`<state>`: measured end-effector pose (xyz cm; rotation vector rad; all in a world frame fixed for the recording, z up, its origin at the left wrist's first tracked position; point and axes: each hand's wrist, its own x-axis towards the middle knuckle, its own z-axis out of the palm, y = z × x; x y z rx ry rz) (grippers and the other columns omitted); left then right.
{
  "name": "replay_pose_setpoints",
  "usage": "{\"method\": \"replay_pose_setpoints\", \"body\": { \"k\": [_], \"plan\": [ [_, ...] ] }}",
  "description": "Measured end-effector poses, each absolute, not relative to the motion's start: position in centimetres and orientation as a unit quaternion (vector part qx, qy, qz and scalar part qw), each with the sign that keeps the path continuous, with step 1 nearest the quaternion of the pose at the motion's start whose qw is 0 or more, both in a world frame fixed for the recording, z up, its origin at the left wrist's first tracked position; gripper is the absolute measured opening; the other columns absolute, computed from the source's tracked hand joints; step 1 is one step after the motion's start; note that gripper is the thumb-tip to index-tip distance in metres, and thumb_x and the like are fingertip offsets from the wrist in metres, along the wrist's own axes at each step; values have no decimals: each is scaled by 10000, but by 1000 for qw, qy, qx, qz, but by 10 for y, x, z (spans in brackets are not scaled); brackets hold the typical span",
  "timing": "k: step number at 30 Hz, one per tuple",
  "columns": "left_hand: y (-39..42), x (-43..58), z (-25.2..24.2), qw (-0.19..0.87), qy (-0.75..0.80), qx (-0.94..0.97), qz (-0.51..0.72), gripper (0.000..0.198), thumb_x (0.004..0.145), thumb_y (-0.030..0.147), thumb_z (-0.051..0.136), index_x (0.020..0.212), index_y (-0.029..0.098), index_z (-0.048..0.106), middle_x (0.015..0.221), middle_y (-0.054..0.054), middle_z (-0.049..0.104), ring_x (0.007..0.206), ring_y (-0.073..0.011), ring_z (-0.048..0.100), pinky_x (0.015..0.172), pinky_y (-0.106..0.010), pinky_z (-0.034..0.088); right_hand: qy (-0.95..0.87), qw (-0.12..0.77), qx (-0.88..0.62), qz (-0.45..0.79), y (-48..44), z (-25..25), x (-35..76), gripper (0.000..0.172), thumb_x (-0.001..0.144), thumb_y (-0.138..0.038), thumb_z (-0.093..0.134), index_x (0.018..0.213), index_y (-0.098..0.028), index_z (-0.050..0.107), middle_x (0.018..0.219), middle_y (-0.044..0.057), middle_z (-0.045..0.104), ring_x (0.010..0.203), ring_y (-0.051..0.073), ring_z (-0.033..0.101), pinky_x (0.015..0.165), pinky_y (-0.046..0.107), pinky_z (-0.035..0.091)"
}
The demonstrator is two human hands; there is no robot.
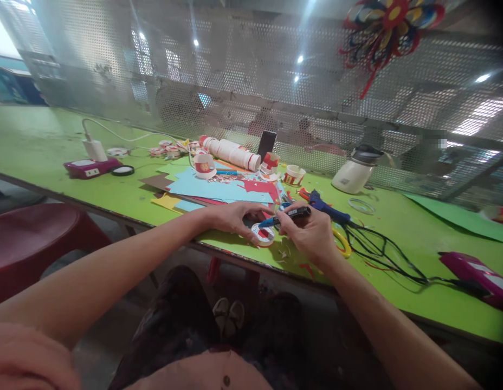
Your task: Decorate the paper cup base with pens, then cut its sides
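Observation:
At the near edge of the green table, my left hand [240,218] grips a small white paper disc [259,239] by its rim. Red shows in the middle of the disc, with small blue marks around it. A marker pen [297,213] with a black barrel and blue front end is in my right hand [314,233]. Its tip points down and left at the disc, touching or very close to it. Just beyond my right hand lies a blue glue gun [327,206]. Yellow scissor handles [342,244] show partly from behind that hand.
Coloured paper sheets [211,187] and scraps lie beyond my hands. Behind them are a row of stacked paper cups [231,151], a phone [267,145] and a white jug [354,172]. Purple power strips [83,168] sit left and right; a black cable [381,257] trails rightward.

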<state>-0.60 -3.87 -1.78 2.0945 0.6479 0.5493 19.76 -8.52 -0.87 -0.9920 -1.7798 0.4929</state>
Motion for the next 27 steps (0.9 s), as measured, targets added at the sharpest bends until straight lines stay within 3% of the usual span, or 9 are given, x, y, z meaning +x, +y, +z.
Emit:
{"method": "replay_pose_setpoints", "body": {
  "k": [9, 27],
  "plan": [
    [-38, -7, -19, 414, 285, 838, 210, 796, 653, 292, 819, 1354, 185, 457, 1167, -89, 630, 1083, -216, 587, 931, -318, 445, -686, 560, -414, 209, -89, -3, 196, 244, 803, -395, 661, 690, -197, 575, 487, -16, 600, 401, 118, 509, 415, 243, 412],
    [-37, -7, -19, 423, 266, 839, 217, 745, 665, 276, 816, 1329, 203, 485, 1104, -67, 653, 1047, -199, 596, 937, -328, 445, -714, 520, -433, 179, -88, -5, 196, 262, 815, -409, 644, 684, -186, 607, 508, -5, 611, 420, 116, 493, 430, 244, 413]
  ]
}}
